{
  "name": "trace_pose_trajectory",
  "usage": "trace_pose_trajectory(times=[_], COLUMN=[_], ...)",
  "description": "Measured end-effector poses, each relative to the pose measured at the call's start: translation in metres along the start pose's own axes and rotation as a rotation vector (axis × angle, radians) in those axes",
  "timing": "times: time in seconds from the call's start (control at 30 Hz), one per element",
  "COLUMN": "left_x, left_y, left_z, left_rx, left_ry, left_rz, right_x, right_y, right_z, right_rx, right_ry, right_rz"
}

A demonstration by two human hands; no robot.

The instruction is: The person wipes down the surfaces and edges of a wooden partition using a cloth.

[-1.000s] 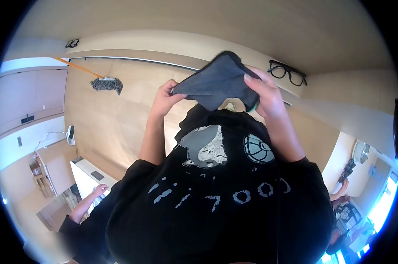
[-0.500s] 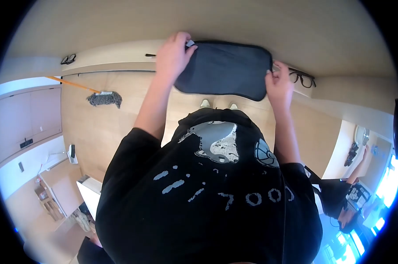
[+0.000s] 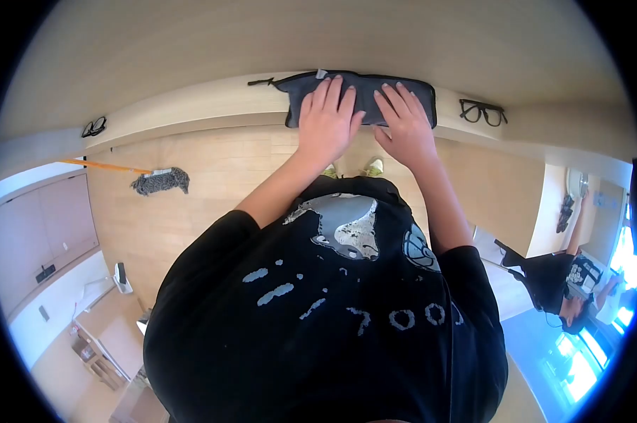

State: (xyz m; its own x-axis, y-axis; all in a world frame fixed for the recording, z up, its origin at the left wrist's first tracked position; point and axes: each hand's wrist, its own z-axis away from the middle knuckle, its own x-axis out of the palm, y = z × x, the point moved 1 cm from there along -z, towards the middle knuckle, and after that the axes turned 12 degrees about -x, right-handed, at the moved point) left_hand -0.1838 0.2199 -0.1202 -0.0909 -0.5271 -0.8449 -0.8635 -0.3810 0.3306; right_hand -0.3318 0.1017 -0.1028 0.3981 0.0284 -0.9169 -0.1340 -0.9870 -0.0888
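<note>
A dark grey zip pouch with black edging lies on a narrow pale ledge. Its black zipper pull sticks out past the left end, and a small white tag shows at the far edge. My left hand rests on the left half of the pouch, fingers stretched out and palm down. On the right half lies my right hand, also flat with its fingers extended. Parts of the pouch are hidden under both hands.
Black-framed glasses sit on the ledge right of the pouch; another pair of glasses is at its far left. A grey mop with an orange handle is on the floor at left. Another person is at right.
The pouch, held by its two ends and hanging over the ledge's front, now lies mostly on the ledge. Both hands moved from its ends onto its top and flattened out.
</note>
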Motion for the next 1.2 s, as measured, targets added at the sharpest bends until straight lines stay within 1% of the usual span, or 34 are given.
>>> trace_pose_trajectory(times=[0.07, 0.17, 0.2, 0.33, 0.43, 0.5, 0.57, 0.63, 0.67, 0.77, 0.87, 1.0, 1.2], left_x=[0.000, -0.004, -0.005, -0.018, -0.036, -0.046, -0.058, -0.066, -0.068, -0.068, -0.058, -0.034, -0.008], left_y=[-0.008, -0.027, -0.037, -0.094, -0.146, -0.180, -0.202, -0.216, -0.218, -0.213, -0.190, -0.133, -0.034], left_z=[0.002, 0.005, 0.006, 0.013, 0.016, 0.018, 0.021, 0.023, 0.024, 0.025, 0.026, 0.021, 0.001], left_rx=[0.035, 0.062, 0.044, -0.004, 0.015, 0.036, 0.006, 0.008, -0.001, -0.011, -0.025, -0.009, 0.103], left_ry=[-0.041, -0.014, -0.004, 0.018, 0.000, 0.012, -0.007, -0.002, -0.018, -0.055, -0.032, -0.052, -0.182], left_rz=[0.012, 0.007, -0.011, -0.091, -0.189, -0.230, -0.273, -0.258, -0.272, -0.290, -0.329, -0.270, -0.193], right_x=[0.005, 0.008, 0.012, 0.035, 0.062, 0.079, 0.090, 0.097, 0.096, 0.094, 0.086, 0.068, 0.019], right_y=[0.000, -0.006, -0.009, -0.049, -0.076, -0.089, -0.100, -0.112, -0.115, -0.110, -0.098, -0.058, 0.014], right_z=[-0.005, -0.010, -0.014, -0.055, -0.087, -0.101, -0.115, -0.124, -0.125, -0.121, -0.107, -0.070, -0.006], right_rx=[-0.031, -0.037, -0.073, -0.078, -0.137, -0.246, -0.318, -0.285, -0.275, -0.294, -0.249, -0.191, -0.163], right_ry=[-0.064, -0.163, -0.188, -0.152, -0.059, -0.067, -0.087, -0.048, -0.084, -0.141, -0.149, -0.125, -0.258], right_rz=[0.014, 0.103, 0.125, 0.028, -0.006, 0.042, 0.039, -0.019, -0.017, -0.018, -0.008, 0.030, 0.065])
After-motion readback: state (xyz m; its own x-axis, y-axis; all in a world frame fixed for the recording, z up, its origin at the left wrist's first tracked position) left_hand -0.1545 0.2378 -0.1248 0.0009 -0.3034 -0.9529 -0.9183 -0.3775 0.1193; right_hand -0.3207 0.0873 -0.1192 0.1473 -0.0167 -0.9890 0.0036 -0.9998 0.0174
